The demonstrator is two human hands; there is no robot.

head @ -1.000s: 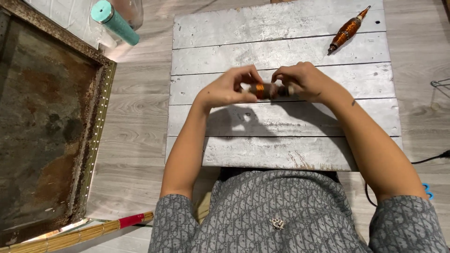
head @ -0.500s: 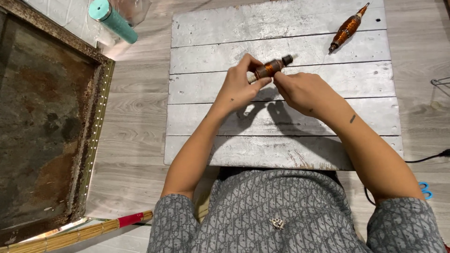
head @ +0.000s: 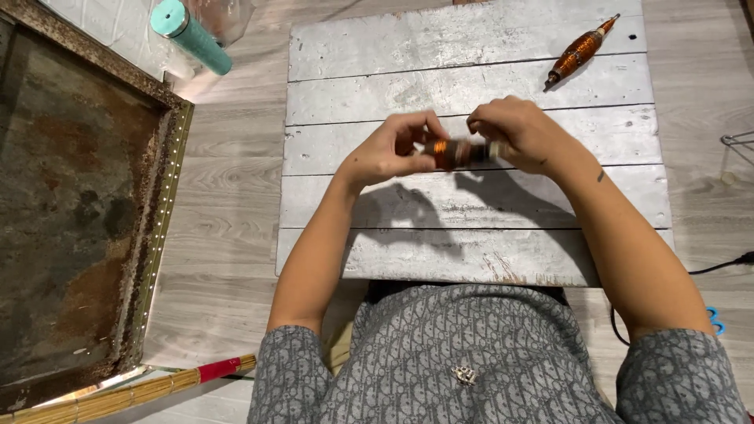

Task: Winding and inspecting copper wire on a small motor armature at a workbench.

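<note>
Amber bottle (head: 454,152) pinched between both hands (head: 463,145) above whitewashed board (head: 471,204); spare bottle (head: 580,52) far right.

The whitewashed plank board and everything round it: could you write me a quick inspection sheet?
Surface: whitewashed plank board on a wood-look floor.
Job's things: small amber object with a copper-coloured band, held level between both hands above the board.
Clutter: a similar amber spindle-shaped piece lying at the board's far right corner.
Hands: left hand and right hand each pinch one end.
Cables: black cable on the floor at right.
Surroundings: teal-capped bottle, rusty framed panel, bamboo stick.
</note>
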